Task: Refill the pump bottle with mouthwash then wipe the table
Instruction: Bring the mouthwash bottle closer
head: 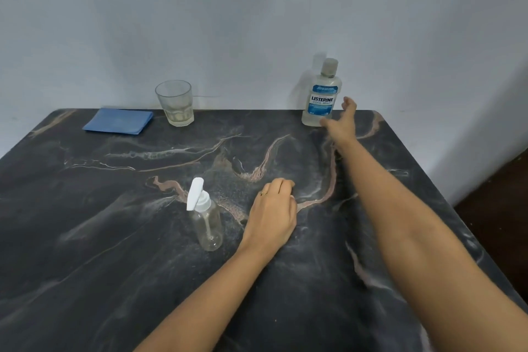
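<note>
Dark marble-patterned surface (114, 251), veined in pink and white, set against a pale wall (228, 8). The pump bottle (207, 226) stands upright near the middle of the surface, towards the near side. It is clear plastic with a white pump head, and its dip tube shows through the wall. The left hand (271, 214) rests on the surface just to the right of the pump bottle, apart from it. Its fingers are loosely curled with the tips down and nothing seen in them, and a ring (264, 193) is on one finger. The Listerine mouthwash bottle (321, 100) stands upright at the far edge, right of centre, with its grey cap on and its blue-and-white label facing the camera. The right hand (341, 120) is extended to the lower right side of that bottle, thumb and fingers spread apart and not closed round it. The hand is blurred, so whether it touches the bottle cannot be told. A clear glass tumbler (175, 103) stands upright at the far edge, left of centre, well apart from the mouthwash bottle. A folded blue cloth (118, 120) lies flat just to the left of the tumbler, near the far left corner.
</note>
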Tool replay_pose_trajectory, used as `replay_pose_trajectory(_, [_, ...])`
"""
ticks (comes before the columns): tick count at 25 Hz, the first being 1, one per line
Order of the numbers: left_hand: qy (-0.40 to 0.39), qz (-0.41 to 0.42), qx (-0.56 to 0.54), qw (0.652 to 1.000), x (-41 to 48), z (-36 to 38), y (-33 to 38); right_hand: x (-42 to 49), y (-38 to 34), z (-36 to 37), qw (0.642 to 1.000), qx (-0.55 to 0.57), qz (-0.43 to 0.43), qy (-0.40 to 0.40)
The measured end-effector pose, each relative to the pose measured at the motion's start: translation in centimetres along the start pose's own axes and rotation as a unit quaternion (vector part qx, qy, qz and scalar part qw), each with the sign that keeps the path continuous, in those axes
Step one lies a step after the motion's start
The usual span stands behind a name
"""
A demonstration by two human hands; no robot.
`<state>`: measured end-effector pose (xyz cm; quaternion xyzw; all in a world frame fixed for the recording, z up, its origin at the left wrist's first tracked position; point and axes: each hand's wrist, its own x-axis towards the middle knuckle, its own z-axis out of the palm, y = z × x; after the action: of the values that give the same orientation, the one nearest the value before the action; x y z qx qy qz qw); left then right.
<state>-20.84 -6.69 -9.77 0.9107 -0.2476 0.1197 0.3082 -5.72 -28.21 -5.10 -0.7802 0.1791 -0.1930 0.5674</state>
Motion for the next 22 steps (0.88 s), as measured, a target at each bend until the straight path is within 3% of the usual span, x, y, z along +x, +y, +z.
replay_pose_trajectory(3, [-0.001,0.004,0.002,1.0,0.0,-0.2,0.1,2.3,0.0,0.5,0.998,0.032,0.018,-0.052])
replay_pose_trajectory(9, [-0.012,0.003,0.012,1.0,0.0,-0.1,0.1,0.9,-0.1,0.5,0.998,-0.031,-0.021,-0.045])
replay_pose_trajectory(17, [-0.025,-0.034,-0.019,0.999,-0.1,-1.1,1.0,-13.4,-0.1,-6.0,0.989,0.045,-0.055,-0.131])
replay_pose_trajectory(22, [-0.02,-0.04,0.018,0.999,-2.1,-2.6,2.1,-22.0,0.8,-10.1,0.991,0.067,-0.027,-0.113])
